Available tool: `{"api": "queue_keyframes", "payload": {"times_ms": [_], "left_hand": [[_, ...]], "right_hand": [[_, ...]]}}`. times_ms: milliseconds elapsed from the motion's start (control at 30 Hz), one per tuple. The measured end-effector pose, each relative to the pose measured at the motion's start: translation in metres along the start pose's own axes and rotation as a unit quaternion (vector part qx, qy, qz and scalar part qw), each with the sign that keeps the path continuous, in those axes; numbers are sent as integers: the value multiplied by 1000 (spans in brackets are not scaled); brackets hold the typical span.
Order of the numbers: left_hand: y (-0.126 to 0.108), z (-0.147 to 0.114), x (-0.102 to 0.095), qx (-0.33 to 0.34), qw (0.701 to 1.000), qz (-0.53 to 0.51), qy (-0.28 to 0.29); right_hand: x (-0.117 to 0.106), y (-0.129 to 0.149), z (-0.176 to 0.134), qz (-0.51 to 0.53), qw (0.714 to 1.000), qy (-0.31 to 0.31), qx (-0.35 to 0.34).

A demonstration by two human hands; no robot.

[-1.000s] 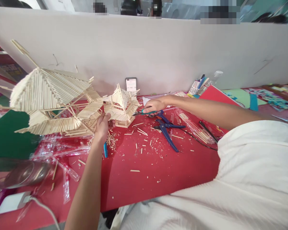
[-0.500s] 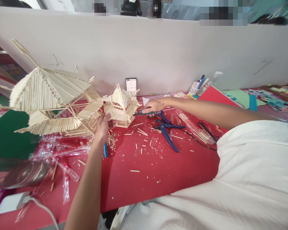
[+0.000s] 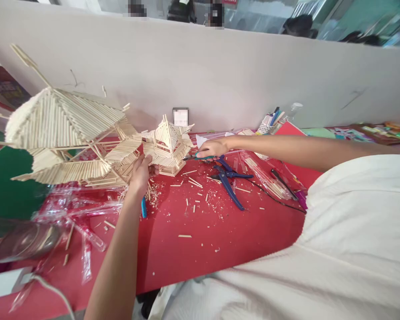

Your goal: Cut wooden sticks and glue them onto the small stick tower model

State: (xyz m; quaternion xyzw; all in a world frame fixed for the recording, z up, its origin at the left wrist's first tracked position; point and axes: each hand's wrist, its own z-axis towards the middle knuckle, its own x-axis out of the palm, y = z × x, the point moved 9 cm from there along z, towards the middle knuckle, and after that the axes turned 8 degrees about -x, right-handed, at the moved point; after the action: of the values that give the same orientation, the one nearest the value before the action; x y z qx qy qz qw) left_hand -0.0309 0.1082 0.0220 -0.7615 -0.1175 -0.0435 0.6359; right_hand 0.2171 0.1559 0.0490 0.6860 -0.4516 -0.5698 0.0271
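Observation:
A small pavilion model [image 3: 168, 144] built of thin wooden sticks stands on the red table. My left hand [image 3: 142, 172] grips its left lower side, with the thumb on top and the fingertips partly hidden behind it. My right hand [image 3: 214, 147] is closed around pliers [image 3: 200, 156] with teal handles, their dark jaws pointing left at the small model's right roof edge. Whether the jaws touch a stick is too small to tell. To the left, a larger stick pavilion [image 3: 70, 124] with a broad peaked roof rises close beside my left hand.
Blue-handled cutters [image 3: 231, 191] lie below my right hand among stick offcuts and crumbs. Bagged sticks [image 3: 266, 175] rest to the right, near a pen holder [image 3: 265, 126]. A phone [image 3: 180, 117] leans against the partition [image 3: 200, 71]. Plastic wrappers [image 3: 83, 209] and a white charger [image 3: 8, 282] occupy the left.
The view has turned slightly, so the table things appear a little further left. Both hands keep the same hold, and the pliers stay by the small model's roof edge.

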Motion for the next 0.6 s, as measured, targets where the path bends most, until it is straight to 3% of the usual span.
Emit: {"api": "queue_keyframes", "payload": {"times_ms": [600], "left_hand": [[-2, -2, 1, -9, 1000, -4, 0]], "right_hand": [[7, 0, -3, 51, 997, -59, -3]]}}
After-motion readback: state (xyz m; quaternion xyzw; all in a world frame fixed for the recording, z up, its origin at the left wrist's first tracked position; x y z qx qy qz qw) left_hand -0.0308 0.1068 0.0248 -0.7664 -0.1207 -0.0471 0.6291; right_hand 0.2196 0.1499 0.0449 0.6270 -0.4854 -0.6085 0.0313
